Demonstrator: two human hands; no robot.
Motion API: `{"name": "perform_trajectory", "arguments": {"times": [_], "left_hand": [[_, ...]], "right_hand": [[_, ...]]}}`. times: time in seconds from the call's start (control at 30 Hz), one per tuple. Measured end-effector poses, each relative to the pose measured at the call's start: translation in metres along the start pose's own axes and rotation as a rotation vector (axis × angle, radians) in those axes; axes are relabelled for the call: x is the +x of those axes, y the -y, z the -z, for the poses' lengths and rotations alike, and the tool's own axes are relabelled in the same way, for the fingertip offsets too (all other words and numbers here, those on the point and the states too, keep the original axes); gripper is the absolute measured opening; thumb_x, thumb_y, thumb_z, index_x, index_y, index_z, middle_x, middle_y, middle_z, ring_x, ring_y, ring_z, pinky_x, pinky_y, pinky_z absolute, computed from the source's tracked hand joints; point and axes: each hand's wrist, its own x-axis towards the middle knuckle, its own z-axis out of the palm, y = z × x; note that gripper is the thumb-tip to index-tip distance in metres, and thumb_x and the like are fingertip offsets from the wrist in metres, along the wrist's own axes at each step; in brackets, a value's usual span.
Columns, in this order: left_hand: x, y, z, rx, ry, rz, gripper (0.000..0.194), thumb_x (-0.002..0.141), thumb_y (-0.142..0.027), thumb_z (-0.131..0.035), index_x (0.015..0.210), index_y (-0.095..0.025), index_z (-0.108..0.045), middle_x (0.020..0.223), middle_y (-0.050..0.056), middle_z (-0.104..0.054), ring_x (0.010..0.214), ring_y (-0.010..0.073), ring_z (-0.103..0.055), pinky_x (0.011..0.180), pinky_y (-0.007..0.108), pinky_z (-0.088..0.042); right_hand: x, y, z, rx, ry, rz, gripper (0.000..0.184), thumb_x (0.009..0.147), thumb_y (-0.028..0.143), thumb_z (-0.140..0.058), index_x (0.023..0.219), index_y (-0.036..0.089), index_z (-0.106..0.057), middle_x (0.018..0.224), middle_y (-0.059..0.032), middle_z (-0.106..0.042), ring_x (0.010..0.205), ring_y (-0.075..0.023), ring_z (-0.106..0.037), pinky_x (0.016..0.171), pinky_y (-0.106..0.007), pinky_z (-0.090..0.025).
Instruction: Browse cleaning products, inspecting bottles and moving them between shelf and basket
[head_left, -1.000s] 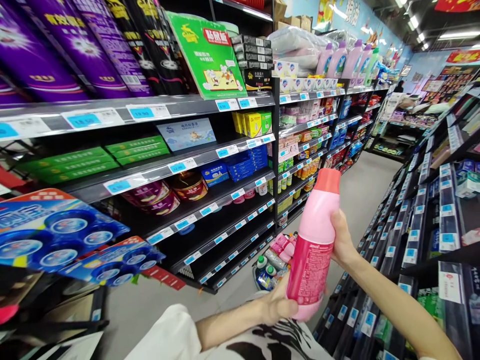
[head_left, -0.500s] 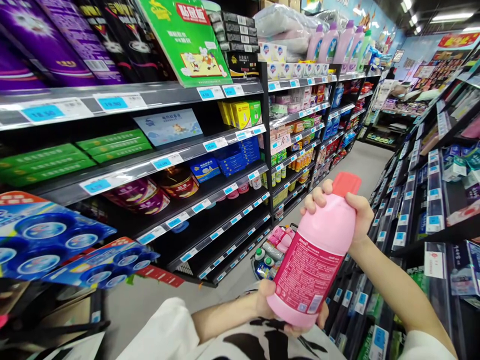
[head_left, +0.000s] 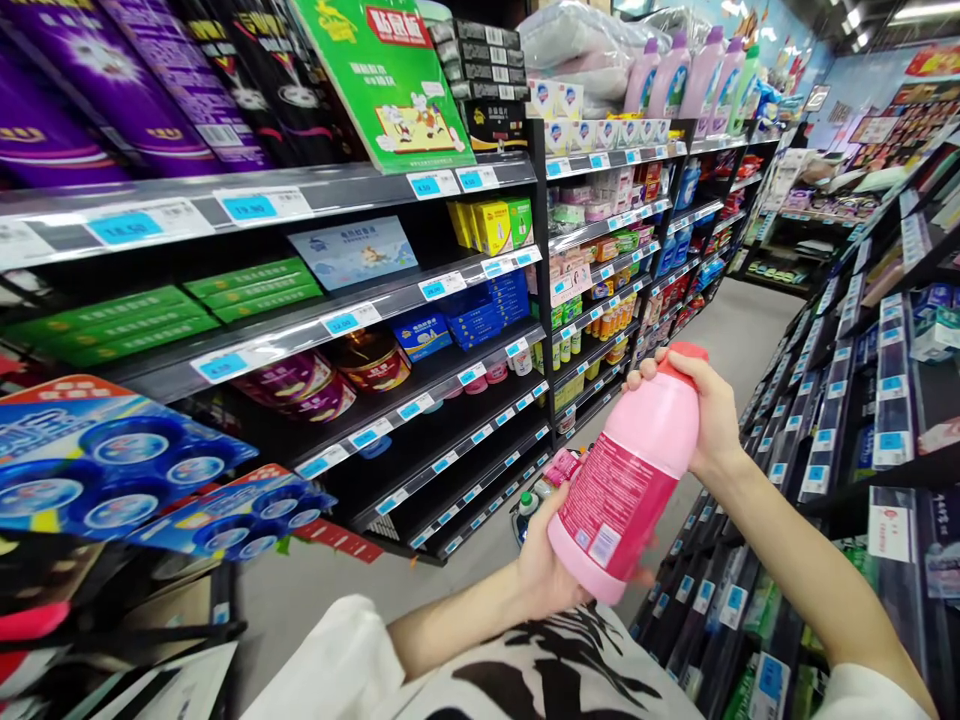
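Observation:
A large pink bottle (head_left: pixel 630 470) with a red cap (head_left: pixel 684 360) and a dark pink printed label is held tilted in front of me, its cap end up and to the right. My right hand (head_left: pixel 709 405) is wrapped around the neck just under the cap, fingertips showing on the far side. Down at the base, my left hand (head_left: pixel 551 560) grips the bottle from the left and beneath, with some fingers hidden behind it. Text and a barcode on the label face me.
Shelves (head_left: pixel 480 385) with boxes, tubs and price tags run along the left. Blue hanging packs (head_left: pixel 112 470) jut out at lower left. A slanted shelf row (head_left: pixel 810 440) lines the right. Green-capped bottles (head_left: pixel 528 505) and pink packs are low behind the bottle, above the grey floor (head_left: pixel 337 600).
The bottle has turned about its length, bringing the barcode toward the middle, and its base has risen slightly. My right hand has shifted a little left; my left hand shows more at the base.

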Motion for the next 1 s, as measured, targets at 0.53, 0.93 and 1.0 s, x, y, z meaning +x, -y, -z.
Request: {"name": "perform_trajectory", "arguments": {"times": [0.53, 0.93, 1.0], "left_hand": [[-0.003, 0.014, 0.029, -0.214, -0.112, 0.310, 0.024, 0.104, -0.022, -0.055, 0.087, -0.014, -0.070, 0.042, -0.010, -0.038, 0.031, 0.0038, -0.001, 0.037, 0.018, -0.004], [0.002, 0.015, 0.006, -0.282, -0.153, 0.321, 0.021, 0.104, -0.011, -0.051, 0.095, -0.011, -0.070, 0.050, -0.011, -0.034, 0.037, 0.0039, -0.003, 0.042, 0.017, -0.010], [0.002, 0.014, 0.005, -0.269, -0.154, 0.322, 0.021, 0.103, -0.011, -0.051, 0.095, -0.012, -0.071, 0.050, -0.011, -0.032, 0.038, 0.0046, -0.002, 0.043, 0.018, -0.011]], "right_hand": [[-0.006, -0.024, 0.010, -0.317, 0.588, 0.019, 0.059, 0.061, 0.040, -0.100, 0.106, 0.022, -0.066, 0.101, -0.0072, -0.080, 0.090, -0.0277, -0.078, 0.077, -0.042, -0.066], [0.005, -0.037, 0.006, -0.424, 0.089, -0.078, 0.048, 0.070, 0.057, -0.093, 0.084, 0.017, -0.071, 0.080, -0.0041, -0.077, 0.069, -0.0176, -0.070, 0.061, -0.026, -0.058], [0.005, -0.036, 0.007, -0.439, 0.099, -0.074, 0.048, 0.071, 0.058, -0.093, 0.084, 0.017, -0.071, 0.081, -0.0042, -0.077, 0.069, -0.0176, -0.070, 0.062, -0.026, -0.057]]}}
